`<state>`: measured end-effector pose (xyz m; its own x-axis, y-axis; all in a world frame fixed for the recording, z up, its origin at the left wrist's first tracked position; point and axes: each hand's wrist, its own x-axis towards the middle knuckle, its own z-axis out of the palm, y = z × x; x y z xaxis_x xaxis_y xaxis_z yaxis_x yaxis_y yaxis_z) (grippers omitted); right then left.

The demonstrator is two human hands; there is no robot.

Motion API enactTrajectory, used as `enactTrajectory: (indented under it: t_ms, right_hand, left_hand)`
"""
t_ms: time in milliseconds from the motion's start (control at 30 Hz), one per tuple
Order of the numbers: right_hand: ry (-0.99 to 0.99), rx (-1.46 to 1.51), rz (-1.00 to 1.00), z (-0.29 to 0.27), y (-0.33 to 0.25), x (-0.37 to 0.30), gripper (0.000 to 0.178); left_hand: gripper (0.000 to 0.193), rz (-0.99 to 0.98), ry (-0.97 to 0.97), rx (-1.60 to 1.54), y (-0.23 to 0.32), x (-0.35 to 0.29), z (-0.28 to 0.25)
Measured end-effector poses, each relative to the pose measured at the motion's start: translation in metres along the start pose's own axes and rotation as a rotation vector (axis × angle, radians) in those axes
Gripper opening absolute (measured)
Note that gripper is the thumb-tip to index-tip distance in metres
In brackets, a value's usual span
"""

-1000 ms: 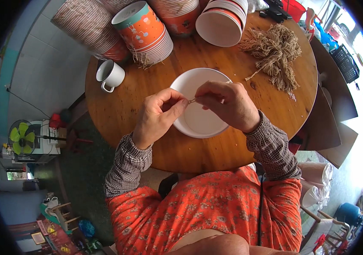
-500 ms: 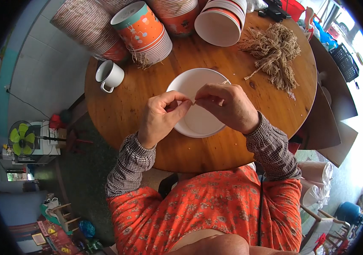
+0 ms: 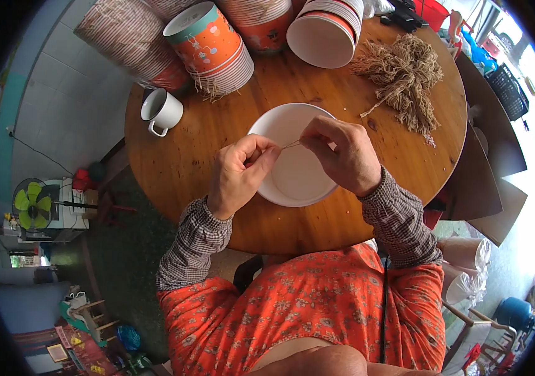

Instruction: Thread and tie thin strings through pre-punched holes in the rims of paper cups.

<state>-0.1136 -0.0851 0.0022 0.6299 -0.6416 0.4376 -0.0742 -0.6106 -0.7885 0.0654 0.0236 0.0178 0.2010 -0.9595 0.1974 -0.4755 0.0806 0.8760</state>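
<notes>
On the round wooden table [image 3: 192,156], middle of the frame, your left hand [image 3: 237,174] and right hand [image 3: 341,152] both pinch one straw strand [image 3: 291,145] above the white bowl [image 3: 292,182]; you seem to be threading it, so next keep it taut.

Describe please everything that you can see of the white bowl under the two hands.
The white bowl is round, shallow and plain, and looks like paper or thin plastic. It stands upright on the round wooden table, near the edge closest to the person, and nothing can be seen inside it. The left hand covers its left rim and the right hand its upper right part. Between them the fingers pinch a thin tan strand above the bowl. Whether the hands touch the bowl cannot be told.
</notes>
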Motion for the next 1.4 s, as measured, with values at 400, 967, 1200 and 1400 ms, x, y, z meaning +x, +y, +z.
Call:
enactTrajectory:
  t_ms: [400, 967, 1200, 1400]
  right_hand:
    - [-0.193, 0.094, -0.069, -0.029, -0.013, -0.002, 0.03]
    - [0.167, -0.133, -0.111, -0.064, 0.03, -0.023, 0.027]
    - [-0.407, -0.156, 0.033, -0.041, 0.009, -0.006, 0.018]
    - [-0.217, 0.003, -0.048, -0.043, -0.009, -0.011, 0.011]
  left_hand:
    - [0.007, 0.262, -0.059, 0.19, 0.007, -0.001, 0.007]
    - [0.012, 0.422, 0.061, 0.276, -0.017, -0.004, 0.02]
    - [0.015, 0.451, 0.136, 0.256, -0.019, -0.005, 0.036]
    - [0.013, 0.555, 0.071, 0.115, -0.022, 0.005, 0.046]
